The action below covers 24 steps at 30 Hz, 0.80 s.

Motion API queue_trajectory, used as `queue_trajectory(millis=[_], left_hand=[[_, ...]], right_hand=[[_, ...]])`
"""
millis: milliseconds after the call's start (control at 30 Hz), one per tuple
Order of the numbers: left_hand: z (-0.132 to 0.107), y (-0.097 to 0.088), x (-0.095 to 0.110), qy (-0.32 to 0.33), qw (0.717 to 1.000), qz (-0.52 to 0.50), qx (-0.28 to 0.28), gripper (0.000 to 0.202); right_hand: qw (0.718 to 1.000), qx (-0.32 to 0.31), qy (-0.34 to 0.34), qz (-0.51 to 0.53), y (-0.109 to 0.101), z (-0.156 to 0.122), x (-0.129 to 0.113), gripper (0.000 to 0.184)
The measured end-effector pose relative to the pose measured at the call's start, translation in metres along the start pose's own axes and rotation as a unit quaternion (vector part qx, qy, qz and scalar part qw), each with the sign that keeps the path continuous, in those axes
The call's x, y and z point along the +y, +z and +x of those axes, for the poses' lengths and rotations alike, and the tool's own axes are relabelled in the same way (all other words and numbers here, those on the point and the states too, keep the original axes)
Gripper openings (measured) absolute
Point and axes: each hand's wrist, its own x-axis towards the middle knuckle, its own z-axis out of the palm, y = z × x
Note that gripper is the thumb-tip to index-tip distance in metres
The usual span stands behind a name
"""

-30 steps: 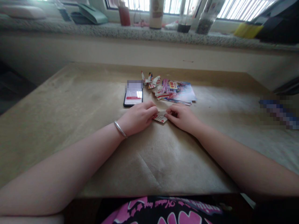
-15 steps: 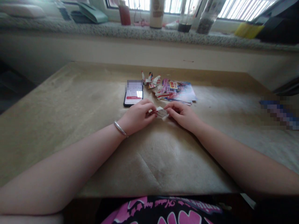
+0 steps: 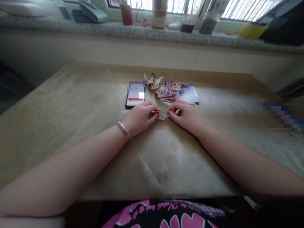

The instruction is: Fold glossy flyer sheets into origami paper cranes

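Between my hands, close to the tabletop, is a small piece of white paper (image 3: 163, 113) with faint printed lines. My left hand (image 3: 142, 115), a silver bangle at its wrist, pinches the paper's left end. At the opposite end, the fingertips of my right hand (image 3: 184, 114) are closed on the same piece. A phone (image 3: 135, 96) with a lit screen lies just beyond my left hand. Two folded paper shapes (image 3: 155, 83), white with red print, rest behind the paper. Colourful printed sheets (image 3: 187, 91) lie beyond my right hand.
A tan cloth covers the table (image 3: 152, 164). Along the back, a granite windowsill (image 3: 133, 33) carries bottles, among them a red one (image 3: 126, 13), and a yellow object (image 3: 253, 30). A blurred-out blue and pink item (image 3: 283, 116) lies at the table's right side.
The paper between my fingers has turned slightly and now lies flatter. My right fingertips have shifted a little left along its edge. The phone and the folded paper shapes stay put.
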Motion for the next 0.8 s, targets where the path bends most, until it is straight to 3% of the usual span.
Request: queue_trajectory(millis=[133, 233, 433, 633, 800], left_hand=[[-0.0003, -0.0013, 0.0, 0.008, 1.0, -0.003, -0.005, 0.026], [-0.0001, -0.0007, -0.0016, 0.01, 1.0, 0.002, -0.003, 0.025], [0.0008, 0.0016, -0.0036, 0.022, 1.0, 0.002, 0.008, 0.022], [-0.0004, 0.0029, -0.0048, 0.029, 1.0, 0.009, -0.002, 0.022], [0.0007, 0.0036, -0.004, 0.07, 0.996, 0.054, -0.004, 0.019]], right_hand=[[1.0, -0.008, 0.008, -0.014, -0.0033, -0.0011, -0.0032, 0.014], [0.998, -0.018, 0.058, 0.001, -0.0026, -0.0015, -0.0047, 0.016], [0.97, -0.033, 0.17, 0.172, 0.0005, 0.0029, -0.0033, 0.021], [0.989, -0.036, 0.132, 0.058, -0.0014, 0.0002, -0.0015, 0.018], [0.998, -0.057, 0.012, -0.029, -0.0007, 0.0008, 0.0019, 0.011]])
